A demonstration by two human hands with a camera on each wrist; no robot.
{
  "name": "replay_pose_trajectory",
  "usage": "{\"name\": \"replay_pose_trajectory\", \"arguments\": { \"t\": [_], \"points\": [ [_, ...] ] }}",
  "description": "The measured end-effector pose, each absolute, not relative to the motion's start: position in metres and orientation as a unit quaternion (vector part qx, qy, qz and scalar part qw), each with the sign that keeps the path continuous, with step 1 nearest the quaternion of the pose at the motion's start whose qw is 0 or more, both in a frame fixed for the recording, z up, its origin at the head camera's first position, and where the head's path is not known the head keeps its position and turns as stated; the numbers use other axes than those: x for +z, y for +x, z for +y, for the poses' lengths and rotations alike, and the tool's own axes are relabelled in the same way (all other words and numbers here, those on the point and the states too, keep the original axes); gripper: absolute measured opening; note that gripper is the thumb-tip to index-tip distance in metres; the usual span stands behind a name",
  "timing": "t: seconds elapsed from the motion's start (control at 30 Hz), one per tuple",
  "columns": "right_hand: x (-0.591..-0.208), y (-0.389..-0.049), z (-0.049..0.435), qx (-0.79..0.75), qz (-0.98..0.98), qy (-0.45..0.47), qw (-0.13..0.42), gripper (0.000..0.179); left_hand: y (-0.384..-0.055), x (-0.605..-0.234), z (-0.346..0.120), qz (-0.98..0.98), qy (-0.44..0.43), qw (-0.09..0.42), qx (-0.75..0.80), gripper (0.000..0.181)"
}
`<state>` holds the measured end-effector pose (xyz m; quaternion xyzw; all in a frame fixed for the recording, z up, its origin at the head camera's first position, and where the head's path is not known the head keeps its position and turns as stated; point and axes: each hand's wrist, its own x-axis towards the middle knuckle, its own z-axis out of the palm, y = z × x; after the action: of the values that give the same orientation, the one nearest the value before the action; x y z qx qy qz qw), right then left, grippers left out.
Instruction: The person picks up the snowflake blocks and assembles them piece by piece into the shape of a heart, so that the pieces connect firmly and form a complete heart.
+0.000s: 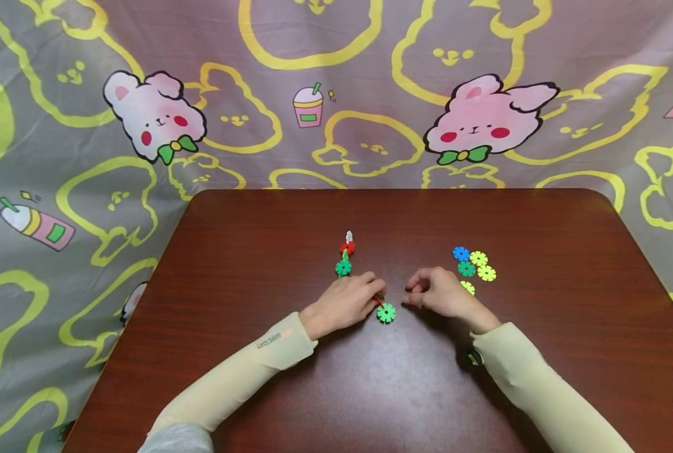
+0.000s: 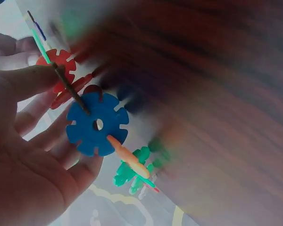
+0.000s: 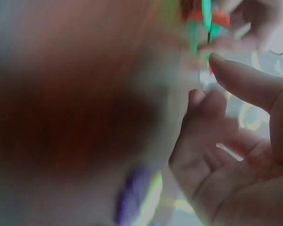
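My left hand (image 1: 344,303) grips a chain of interlocking notched plastic discs, thumb and fingertips at a red disc (image 2: 61,70) in the left wrist view. Along the chain there come a blue disc (image 2: 87,136) and an orange disc (image 2: 132,157). In the head view, a green disc (image 1: 343,268), a red disc (image 1: 347,248) and a white disc (image 1: 349,236) stretch away beyond the hand. A light green disc (image 1: 386,313) shows at the near end. To its right hovers my right hand (image 1: 441,292), fingers loosely bent, thumb apart from the index finger, nothing between them.
Loose discs lie beyond the right hand: a blue disc (image 1: 461,253), a green disc (image 1: 466,268) and several yellow discs (image 1: 486,273), one partly hidden by that hand. The brown table (image 1: 257,233) ends at a patterned cloth (image 1: 370,82) hanging behind it.
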<state>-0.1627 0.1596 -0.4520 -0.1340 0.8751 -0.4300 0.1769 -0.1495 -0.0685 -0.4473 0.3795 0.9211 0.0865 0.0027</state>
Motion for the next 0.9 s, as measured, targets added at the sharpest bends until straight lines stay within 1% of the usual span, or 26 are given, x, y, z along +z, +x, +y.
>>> {"name": "replay_pose_trajectory", "arguments": {
  "t": [0.1, 0.23, 0.4, 0.53, 0.67, 0.9],
  "points": [
    [-0.447, -0.169, 0.175, -0.355, 0.914, -0.158, 0.115, 0.019, -0.149, -0.447, -0.072, 0.92, 0.381, 0.003, 0.09, 0.02],
    [-0.44, -0.173, 0.193, -0.301, 0.937, -0.158, 0.084, 0.023, -0.148, -0.446, -0.076, 0.924, 0.369, 0.007, 0.095, 0.028],
    [-0.438, -0.177, 0.207, -0.263, 0.947, -0.156, 0.098, 0.031, -0.146, -0.446, -0.079, 0.932, 0.35, 0.013, 0.092, 0.032],
    [-0.44, -0.179, 0.21, -0.253, 0.948, -0.16, 0.11, 0.034, -0.146, -0.447, -0.08, 0.931, 0.352, 0.025, 0.096, 0.034],
    [-0.442, -0.181, 0.21, -0.249, 0.949, -0.155, 0.115, 0.033, -0.147, -0.447, -0.08, 0.925, 0.366, 0.036, 0.097, 0.036],
    [-0.444, -0.183, 0.206, -0.261, 0.943, -0.167, 0.12, 0.029, -0.148, -0.446, -0.08, 0.919, 0.387, 0.026, 0.074, 0.035]
  ]
}}
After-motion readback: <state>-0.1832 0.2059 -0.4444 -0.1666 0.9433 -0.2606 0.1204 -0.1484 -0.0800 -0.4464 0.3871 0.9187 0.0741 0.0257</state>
